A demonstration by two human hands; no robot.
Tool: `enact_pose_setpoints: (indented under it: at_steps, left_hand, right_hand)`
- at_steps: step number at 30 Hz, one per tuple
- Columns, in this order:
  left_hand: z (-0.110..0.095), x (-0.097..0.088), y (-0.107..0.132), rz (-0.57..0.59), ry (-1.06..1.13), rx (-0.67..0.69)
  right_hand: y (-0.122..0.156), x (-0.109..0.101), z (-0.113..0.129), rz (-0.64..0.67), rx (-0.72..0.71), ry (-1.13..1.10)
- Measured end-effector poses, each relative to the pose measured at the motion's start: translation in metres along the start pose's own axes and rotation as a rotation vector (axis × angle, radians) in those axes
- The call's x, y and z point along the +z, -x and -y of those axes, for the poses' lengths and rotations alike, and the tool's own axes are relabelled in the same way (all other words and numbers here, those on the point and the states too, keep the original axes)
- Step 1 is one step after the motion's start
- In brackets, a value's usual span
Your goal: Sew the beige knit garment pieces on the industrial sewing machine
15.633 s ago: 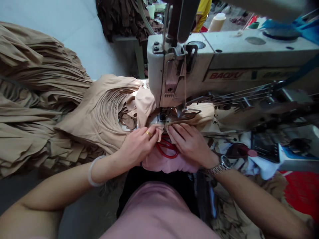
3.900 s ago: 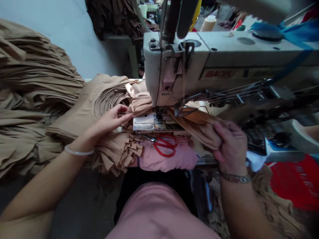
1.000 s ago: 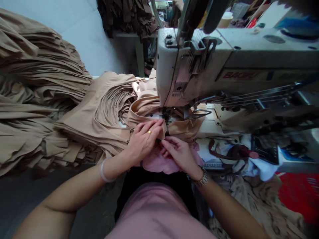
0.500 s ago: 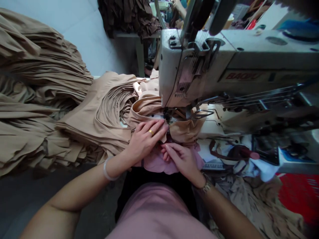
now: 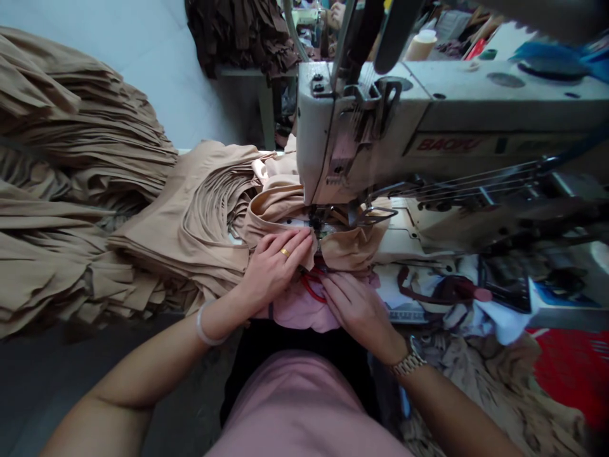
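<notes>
My left hand (image 5: 275, 263), with a ring on one finger, holds a tan garment piece (image 5: 266, 227) just in front of the sewing machine's needle area (image 5: 316, 221). Its thumb is hidden under the palm. My right hand (image 5: 356, 308) is open, back up, with fingers outstretched beside a red looped handle (image 5: 311, 285), perhaps of small scissors. That handle lies over pink cloth (image 5: 302, 311) at the front edge; its other end is hidden. Right of the needle, another part of tan fabric (image 5: 354, 247) bunches on the machine bed.
Stacked tan pieces (image 5: 209, 197) lie left of the machine head (image 5: 316, 133), with larger tan piles (image 5: 95, 127) farther left. Dark brown cloth (image 5: 242, 38) is heaped behind. At right are a dark tray (image 5: 504, 285), white cloth (image 5: 497, 317) and something red (image 5: 571, 368).
My right hand has gone from a loose pinch to outstretched fingers, uncovering the red handle. My left hand stays on the tan piece. The view has shifted slightly.
</notes>
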State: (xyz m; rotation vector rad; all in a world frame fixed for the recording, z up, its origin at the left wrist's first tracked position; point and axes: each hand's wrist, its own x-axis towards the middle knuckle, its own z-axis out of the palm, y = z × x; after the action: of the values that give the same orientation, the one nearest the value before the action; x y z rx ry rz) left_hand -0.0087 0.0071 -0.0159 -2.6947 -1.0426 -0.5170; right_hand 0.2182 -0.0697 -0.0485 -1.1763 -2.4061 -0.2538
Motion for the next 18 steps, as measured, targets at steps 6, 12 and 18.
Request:
enact_pose_setpoints:
  at_steps: [6, 12, 18]
  left_hand:
    - [-0.002, -0.004, -0.007, 0.012, 0.013, -0.013]
    - [-0.008, -0.006, -0.011, -0.017, -0.018, -0.038]
    - [-0.011, -0.013, -0.006, -0.017, 0.027, -0.031]
  right_hand:
    - [-0.008, -0.024, -0.041, 0.012, -0.102, 0.208]
    - [-0.04, -0.023, -0.057, 0.036, -0.164, 0.316]
    - [-0.051, -0.009, -0.04, -0.131, -0.026, -0.016]
